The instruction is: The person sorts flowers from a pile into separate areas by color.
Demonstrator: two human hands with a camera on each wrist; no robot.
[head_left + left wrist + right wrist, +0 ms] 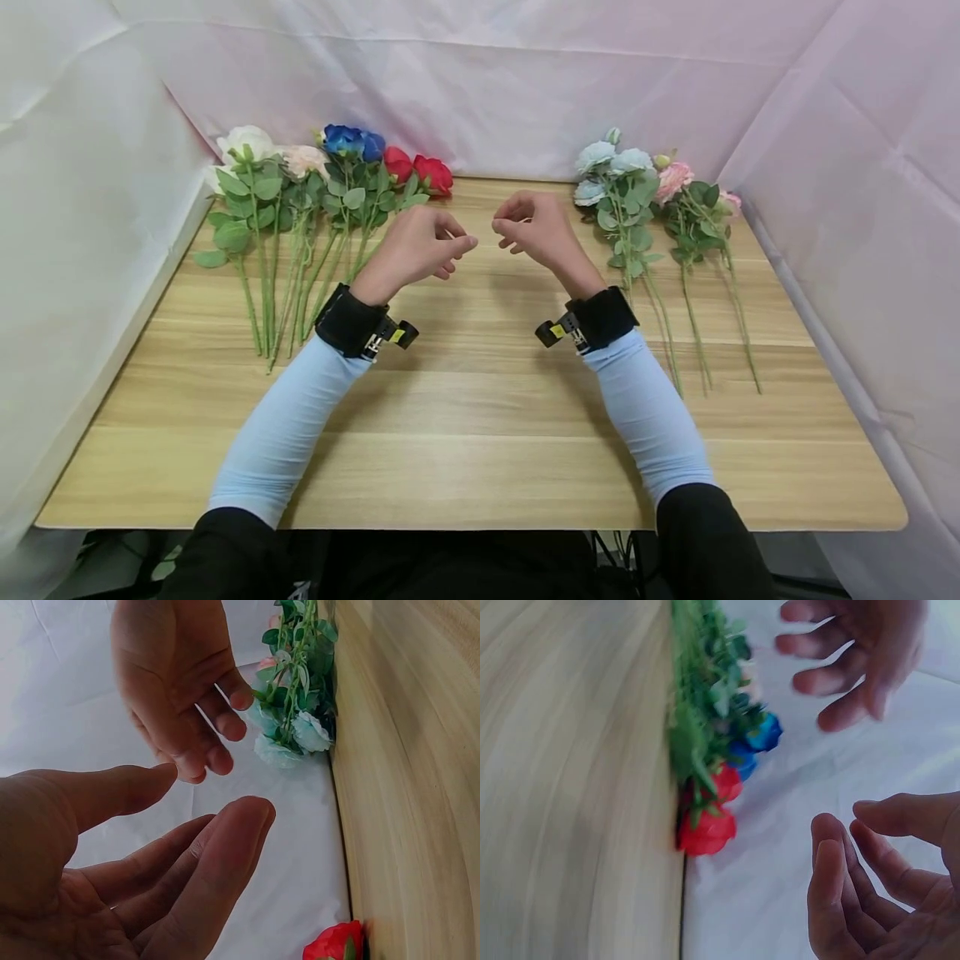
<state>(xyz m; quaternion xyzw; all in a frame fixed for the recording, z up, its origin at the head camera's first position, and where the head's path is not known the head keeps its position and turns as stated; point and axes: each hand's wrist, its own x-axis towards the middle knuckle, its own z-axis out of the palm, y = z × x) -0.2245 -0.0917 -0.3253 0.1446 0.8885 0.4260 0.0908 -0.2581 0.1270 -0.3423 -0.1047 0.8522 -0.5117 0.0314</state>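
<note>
Pale draped sheeting (480, 75) all round, wood-grain table (480, 433) in the middle. Left hand (420, 246) and right hand (534, 229) raised over the far middle of the table, facing each other with a small gap between, fingers loosely curled, nothing gripped in either, clear from both wrist views too. Nearest things: flower bunches lying flat on either side, heads toward the back sheet, stems pointing back toward the near edge. Just beside the left hand, red roses (420, 171), then blue roses (352, 142), a pale pink bloom (303, 158) and white roses (246, 143) further out to the left, stems fanned together. Off to the right of the right hand, light blue roses (611, 162), and a pink rose stem (675, 179) beyond those near the right sheet. Neither hand touching any stem. Black wrist straps (351, 321) with small cameras on both arms, light blue sleeves (285, 425) running back to dark upper sleeves at the bottom edge. Right wrist view a bit blurred, red and blue heads still readable.
</note>
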